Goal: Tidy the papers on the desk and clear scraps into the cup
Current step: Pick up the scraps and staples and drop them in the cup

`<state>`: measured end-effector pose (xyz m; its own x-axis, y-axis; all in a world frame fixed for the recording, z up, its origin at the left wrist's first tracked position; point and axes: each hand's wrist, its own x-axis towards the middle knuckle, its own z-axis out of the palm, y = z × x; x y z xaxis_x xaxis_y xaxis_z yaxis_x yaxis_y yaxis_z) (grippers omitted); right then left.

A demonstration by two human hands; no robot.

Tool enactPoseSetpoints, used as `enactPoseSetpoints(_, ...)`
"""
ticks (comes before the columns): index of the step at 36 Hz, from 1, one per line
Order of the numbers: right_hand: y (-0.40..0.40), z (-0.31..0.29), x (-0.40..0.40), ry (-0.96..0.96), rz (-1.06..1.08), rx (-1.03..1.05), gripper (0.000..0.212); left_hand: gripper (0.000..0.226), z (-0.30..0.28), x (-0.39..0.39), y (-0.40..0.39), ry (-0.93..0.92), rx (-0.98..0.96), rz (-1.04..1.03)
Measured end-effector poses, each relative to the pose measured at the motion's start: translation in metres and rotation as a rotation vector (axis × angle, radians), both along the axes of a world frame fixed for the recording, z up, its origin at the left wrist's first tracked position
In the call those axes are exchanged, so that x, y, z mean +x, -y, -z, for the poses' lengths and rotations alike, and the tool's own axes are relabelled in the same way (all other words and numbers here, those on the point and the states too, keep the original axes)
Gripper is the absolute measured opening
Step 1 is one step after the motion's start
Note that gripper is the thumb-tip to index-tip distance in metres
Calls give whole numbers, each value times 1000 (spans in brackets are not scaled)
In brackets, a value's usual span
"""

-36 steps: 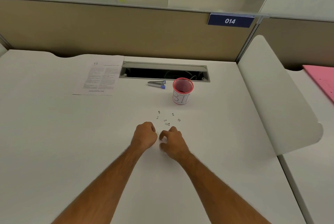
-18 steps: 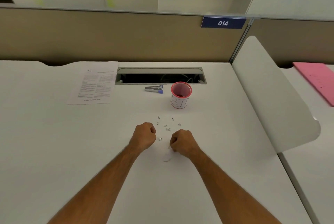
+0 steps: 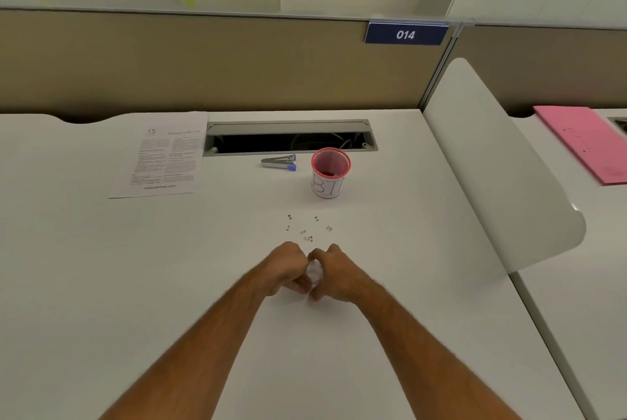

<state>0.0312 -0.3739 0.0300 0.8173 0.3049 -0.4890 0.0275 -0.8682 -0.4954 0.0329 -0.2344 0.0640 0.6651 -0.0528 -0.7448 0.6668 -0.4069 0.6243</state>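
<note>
White crumpled paper (image 3: 314, 274) shows in the narrow gap between the two fists, and both sets of fingers are curled in tight around it. The left hand (image 3: 286, 268) has its fingers (image 3: 301, 284) folded under and pressed to the wad from the left; the right hand (image 3: 334, 273) mirrors it, fingers (image 3: 314, 294) bent down and closed on the same scrap from the right. Knuckles of the two hands nearly touch at the far side. Both fists sit low over the white counter (image 3: 101, 284), with bare forearms running back toward the camera.

Just beyond the knuckles lies a loose scatter of small metal staples (image 3: 307, 228), spread on the counter and apart from the hands. Farther on stands the cup (image 3: 329, 172), upright, red-rimmed with a white label bearing hand-drawn letters, its mouth open. Left of the cup, close by, lies a silver staple remover (image 3: 279, 162) with blue tips. Behind these a cable slot (image 3: 288, 138) is open in the counter. A printed sheet (image 3: 163, 156) lies flat at the far left, its edge beside the slot. A pink folder (image 3: 583, 143) rests on the neighbouring desk at right, beyond a white divider (image 3: 502, 165).
</note>
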Motion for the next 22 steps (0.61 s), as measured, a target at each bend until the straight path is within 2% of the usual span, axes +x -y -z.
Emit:
enactPoseSetpoints(2,-2,5,-3,60,24,14,72,14,0,2,-1,43,18,-11)
enactPoseSetpoints(8,-9,8,-5,254,43,36,22,21,3,5,-15,144,153,-76)
enactPoseSetpoints(13,-16,3,3,300,9,-14,21,19,6,10,-27,237,219,-145)
enactPoseSetpoints(22,-21,-5,21,181,84,-85,14,18,1,14,-35,301,216,-184)
